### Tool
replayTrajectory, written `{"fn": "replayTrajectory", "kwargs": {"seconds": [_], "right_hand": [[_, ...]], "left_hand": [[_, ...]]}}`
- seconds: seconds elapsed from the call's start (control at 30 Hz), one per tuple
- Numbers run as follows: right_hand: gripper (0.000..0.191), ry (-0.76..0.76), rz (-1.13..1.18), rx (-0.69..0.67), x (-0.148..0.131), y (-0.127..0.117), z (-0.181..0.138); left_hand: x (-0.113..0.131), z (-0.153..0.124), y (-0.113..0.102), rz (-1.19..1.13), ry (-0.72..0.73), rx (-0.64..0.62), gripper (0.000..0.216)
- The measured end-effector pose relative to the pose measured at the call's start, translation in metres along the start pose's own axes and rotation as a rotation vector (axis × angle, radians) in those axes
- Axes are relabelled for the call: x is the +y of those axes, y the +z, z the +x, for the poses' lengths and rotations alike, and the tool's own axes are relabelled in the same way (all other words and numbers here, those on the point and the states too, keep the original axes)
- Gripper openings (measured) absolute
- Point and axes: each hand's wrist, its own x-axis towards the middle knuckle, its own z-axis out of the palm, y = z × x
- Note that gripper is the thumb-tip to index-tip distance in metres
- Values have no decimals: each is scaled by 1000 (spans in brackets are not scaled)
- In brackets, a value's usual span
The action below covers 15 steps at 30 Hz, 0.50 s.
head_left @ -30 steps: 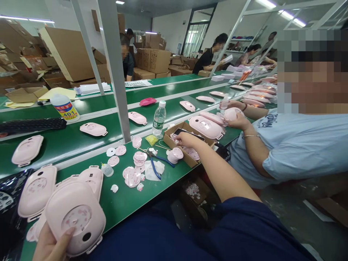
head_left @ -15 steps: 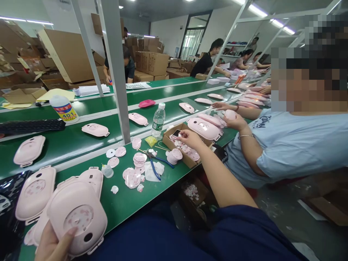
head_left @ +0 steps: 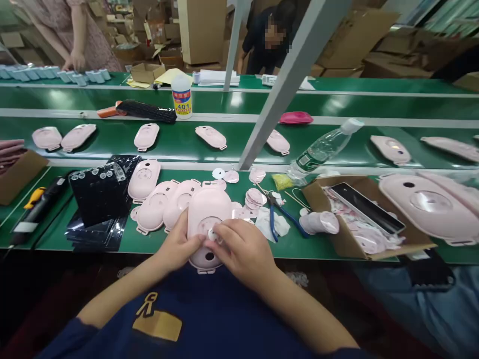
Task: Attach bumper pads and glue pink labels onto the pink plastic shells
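Observation:
A pale pink plastic cover (head_left: 209,203) with a round patterned recess is gripped at its left side by my left hand (head_left: 175,245). My right hand (head_left: 247,247) pinches a small white cat-head piece (head_left: 211,234) at the recess, with my left thumb close beside it. Whether the piece touches the recess I cannot tell. Behind the held cover, several more pink covers (head_left: 152,208) lie partly overlapping on the green bench. Right of them are round printed discs (head_left: 256,197) in small piles and blue-handled pliers (head_left: 274,224) on a white tissue (head_left: 265,223).
A cardboard box (head_left: 346,244) holds printed pieces, with a phone (head_left: 368,207) on top. Nearby stand a water bottle (head_left: 324,149) and a slanted metal post (head_left: 284,80). Black plastic bags (head_left: 99,199) and a black electric screwdriver (head_left: 41,207) lie left. Covers line the conveyor (head_left: 175,144).
My right hand has left the cardboard box and come to the pink cover with the white piece. My left hand has brought the cover to the middle. The view has swung left.

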Motion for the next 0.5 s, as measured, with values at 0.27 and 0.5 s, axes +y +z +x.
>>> {"fn": "replayTrajectory", "kwargs": {"seconds": [0.27, 0.5], "right_hand": [[17, -42, -76, 53, 1, 7, -7], [12, 6, -64, 66, -5, 4, -7]], "left_hand": [[-4, -7, 3, -163, -11, -12, 70], [-2, -8, 8, -304, -17, -51, 74]]}}
